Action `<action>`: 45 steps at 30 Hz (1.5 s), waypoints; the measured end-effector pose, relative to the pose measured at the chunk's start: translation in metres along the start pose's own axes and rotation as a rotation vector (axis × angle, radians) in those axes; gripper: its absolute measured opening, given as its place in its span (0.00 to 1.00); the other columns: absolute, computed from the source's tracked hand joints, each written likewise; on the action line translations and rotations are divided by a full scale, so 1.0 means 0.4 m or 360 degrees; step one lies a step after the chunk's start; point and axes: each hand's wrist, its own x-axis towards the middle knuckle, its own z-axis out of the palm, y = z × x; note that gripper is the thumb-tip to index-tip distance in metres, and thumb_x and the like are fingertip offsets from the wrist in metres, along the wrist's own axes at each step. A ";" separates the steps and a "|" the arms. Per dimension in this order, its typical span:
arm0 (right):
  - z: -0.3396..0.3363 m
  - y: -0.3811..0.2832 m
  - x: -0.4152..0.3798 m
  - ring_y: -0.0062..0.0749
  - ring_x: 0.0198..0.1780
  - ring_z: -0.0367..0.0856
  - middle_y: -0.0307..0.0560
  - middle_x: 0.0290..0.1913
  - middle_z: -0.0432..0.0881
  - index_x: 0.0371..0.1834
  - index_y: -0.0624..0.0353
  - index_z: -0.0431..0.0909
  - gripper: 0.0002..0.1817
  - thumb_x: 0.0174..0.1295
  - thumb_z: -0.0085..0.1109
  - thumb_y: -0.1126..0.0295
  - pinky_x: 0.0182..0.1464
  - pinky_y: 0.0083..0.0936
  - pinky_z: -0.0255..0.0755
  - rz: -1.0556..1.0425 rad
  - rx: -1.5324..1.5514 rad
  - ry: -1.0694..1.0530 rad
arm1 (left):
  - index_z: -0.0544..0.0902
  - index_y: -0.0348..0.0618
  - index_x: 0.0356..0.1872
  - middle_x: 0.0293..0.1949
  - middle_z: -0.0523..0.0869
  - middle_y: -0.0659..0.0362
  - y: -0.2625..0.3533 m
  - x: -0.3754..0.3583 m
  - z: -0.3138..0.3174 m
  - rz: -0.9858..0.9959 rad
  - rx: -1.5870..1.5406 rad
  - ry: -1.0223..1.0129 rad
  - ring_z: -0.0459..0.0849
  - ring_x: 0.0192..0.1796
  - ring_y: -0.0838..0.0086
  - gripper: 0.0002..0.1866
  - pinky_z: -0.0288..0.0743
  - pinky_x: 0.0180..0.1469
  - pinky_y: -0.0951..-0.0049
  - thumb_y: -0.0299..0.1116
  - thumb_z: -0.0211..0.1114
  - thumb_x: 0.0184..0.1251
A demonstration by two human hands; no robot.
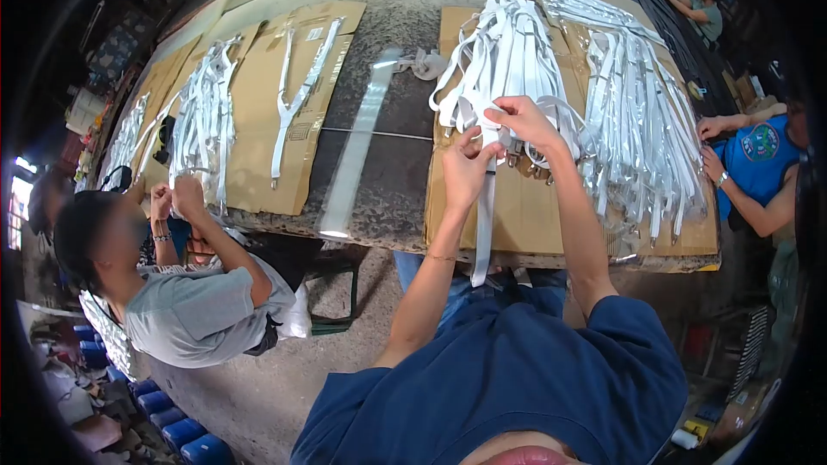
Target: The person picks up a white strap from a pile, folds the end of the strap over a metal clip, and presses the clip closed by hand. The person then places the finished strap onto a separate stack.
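Observation:
Both my hands hold a pair of white suspenders (pixel 485 224) over the near edge of the table. My left hand (pixel 468 170) pinches the strap from below, fingers closed. My right hand (pixel 527 125) grips it slightly higher and to the right, thumb and fingers pressed together. From my hands the strap's lower end hangs down past the table edge. Just beyond lies a pile of white suspenders (pixel 517 52) with metal clips, partly hidden by my hands. A second heap of suspenders in clear plastic (pixel 637 129) lies to the right.
Cardboard sheets (pixel 258 138) cover parts of the table. A Y-shaped pair of suspenders (pixel 291 108) and a long clear plastic sleeve (pixel 357 155) lie left of my hands. A person in grey (pixel 194 310) works at left, another in blue (pixel 758 151) at right. Blue containers (pixel 181 430) line the floor.

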 end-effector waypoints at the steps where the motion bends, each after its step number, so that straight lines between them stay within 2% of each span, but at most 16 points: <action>1: 0.011 -0.004 -0.007 0.12 0.26 0.67 0.33 0.22 0.74 0.25 0.63 0.78 0.15 0.63 0.61 0.61 0.30 0.17 0.61 -0.0043 0.0066 0.0020 | 0.71 0.20 0.55 0.29 0.87 0.54 0.006 0.004 0.000 0.0000 0.0063 0.0063 0.82 0.32 0.82 0.26 0.74 0.37 0.83 0.25 0.69 0.58; 3: 0.017 -0.001 -0.011 0.11 0.27 0.63 0.29 0.25 0.74 0.34 0.66 0.81 0.13 0.62 0.62 0.64 0.29 0.15 0.57 -0.0125 0.0065 0.0067 | 0.72 0.20 0.55 0.29 0.87 0.53 0.025 0.016 0.001 -0.0007 0.0199 0.0150 0.82 0.32 0.81 0.26 0.73 0.36 0.83 0.24 0.69 0.57; 6: 0.011 -0.014 -0.025 0.10 0.27 0.63 0.29 0.25 0.73 0.34 0.66 0.81 0.13 0.62 0.62 0.64 0.28 0.14 0.56 -0.0237 0.0197 0.0416 | 0.72 0.20 0.54 0.30 0.87 0.52 0.062 0.028 0.001 -0.0092 0.0238 0.0076 0.83 0.32 0.81 0.26 0.73 0.35 0.84 0.25 0.69 0.57; 10: -0.016 -0.057 -0.028 0.12 0.26 0.68 0.32 0.25 0.78 0.39 0.67 0.84 0.13 0.61 0.63 0.65 0.30 0.16 0.62 -0.0264 0.0082 0.0047 | 0.72 0.21 0.54 0.31 0.87 0.51 0.066 0.045 -0.004 -0.0089 0.0442 0.0031 0.83 0.32 0.81 0.25 0.74 0.35 0.84 0.25 0.69 0.58; 15: -0.009 -0.068 -0.030 0.13 0.28 0.71 0.36 0.25 0.81 0.41 0.70 0.83 0.15 0.63 0.61 0.65 0.32 0.16 0.67 -0.0209 0.0128 -0.0030 | 0.73 0.21 0.54 0.32 0.87 0.52 0.070 0.065 -0.001 0.0004 0.0177 0.0027 0.82 0.32 0.81 0.24 0.75 0.35 0.83 0.22 0.68 0.58; 18: -0.016 -0.049 -0.022 0.14 0.31 0.74 0.38 0.28 0.82 0.43 0.72 0.81 0.17 0.63 0.60 0.65 0.35 0.17 0.70 -0.0228 -0.0316 0.0070 | 0.74 0.22 0.53 0.33 0.87 0.54 0.060 0.088 0.002 0.0076 0.0031 0.0091 0.82 0.33 0.81 0.22 0.74 0.35 0.84 0.21 0.68 0.58; 20: -0.023 -0.069 -0.035 0.16 0.32 0.73 0.39 0.29 0.82 0.46 0.70 0.80 0.17 0.63 0.61 0.65 0.36 0.18 0.69 -0.0427 -0.0211 0.0117 | 0.78 0.24 0.49 0.33 0.86 0.55 0.071 0.099 -0.007 0.0035 0.0078 0.0105 0.81 0.33 0.82 0.18 0.73 0.36 0.84 0.20 0.68 0.58; 22: -0.057 -0.069 -0.050 0.17 0.33 0.72 0.38 0.30 0.82 0.44 0.65 0.82 0.15 0.60 0.63 0.64 0.36 0.19 0.67 -0.0612 -0.0260 0.0202 | 0.81 0.25 0.44 0.28 0.86 0.60 0.140 0.092 0.001 0.0167 -0.0055 0.0143 0.78 0.28 0.85 0.16 0.70 0.31 0.83 0.22 0.70 0.55; 24: -0.101 -0.100 -0.089 0.19 0.32 0.72 0.39 0.28 0.80 0.39 0.63 0.82 0.13 0.57 0.66 0.64 0.35 0.20 0.65 -0.0517 -0.0447 0.0054 | 0.83 0.27 0.41 0.30 0.86 0.58 0.219 0.067 0.019 0.0266 -0.0023 0.0104 0.79 0.30 0.84 0.12 0.71 0.33 0.83 0.21 0.69 0.56; 25: -0.106 -0.124 -0.114 0.21 0.31 0.72 0.40 0.26 0.79 0.33 0.64 0.81 0.12 0.55 0.68 0.65 0.35 0.21 0.65 -0.0540 -0.0586 0.0211 | 0.83 0.28 0.41 0.31 0.86 0.58 0.261 0.048 0.036 0.0298 0.0066 0.0118 0.80 0.31 0.83 0.12 0.71 0.34 0.83 0.21 0.69 0.56; 28: -0.164 -0.145 -0.177 0.22 0.30 0.72 0.41 0.25 0.77 0.32 0.64 0.80 0.12 0.55 0.68 0.65 0.34 0.22 0.64 -0.0629 -0.0715 0.0216 | 0.83 0.29 0.41 0.33 0.87 0.57 0.343 0.019 0.065 0.0393 0.0081 0.0078 0.81 0.34 0.82 0.11 0.73 0.36 0.83 0.19 0.68 0.56; 30: -0.176 -0.145 -0.229 0.21 0.34 0.75 0.41 0.28 0.80 0.29 0.65 0.79 0.10 0.54 0.67 0.68 0.40 0.22 0.68 -0.0304 -0.0767 0.0138 | 0.84 0.29 0.41 0.33 0.87 0.56 0.370 0.031 0.081 0.0461 0.0034 0.0008 0.81 0.33 0.82 0.11 0.73 0.36 0.82 0.21 0.69 0.56; 33: -0.161 -0.054 -0.282 0.21 0.33 0.81 0.41 0.29 0.84 0.33 0.63 0.81 0.09 0.58 0.64 0.68 0.37 0.22 0.73 0.0042 -0.0382 -0.0200 | 0.83 0.28 0.40 0.32 0.87 0.56 0.372 0.115 0.124 0.0474 0.0073 -0.0056 0.82 0.32 0.81 0.12 0.73 0.36 0.82 0.22 0.69 0.55; 39: -0.039 0.127 -0.397 0.22 0.34 0.82 0.42 0.31 0.83 0.41 0.66 0.79 0.12 0.67 0.54 0.66 0.39 0.22 0.75 0.0373 0.0224 0.0224 | 0.84 0.29 0.37 0.30 0.86 0.56 0.202 0.460 0.218 0.0445 0.0499 -0.0289 0.82 0.32 0.79 0.11 0.74 0.36 0.81 0.23 0.70 0.53; 41: 0.015 0.208 -0.422 0.24 0.35 0.82 0.44 0.31 0.83 0.42 0.67 0.77 0.15 0.69 0.52 0.63 0.40 0.22 0.75 0.0319 0.0678 0.0299 | 0.85 0.30 0.37 0.30 0.86 0.57 0.155 0.556 0.251 0.0342 0.0582 -0.0349 0.82 0.32 0.80 0.10 0.74 0.36 0.82 0.23 0.69 0.53; 45: 0.094 0.250 -0.429 0.24 0.35 0.81 0.43 0.31 0.82 0.39 0.65 0.77 0.16 0.70 0.50 0.60 0.40 0.22 0.74 0.0449 0.0823 0.0284 | 0.85 0.30 0.36 0.31 0.87 0.55 -0.012 0.783 0.297 0.0243 0.0825 -0.0443 0.84 0.33 0.76 0.13 0.75 0.39 0.79 0.27 0.71 0.50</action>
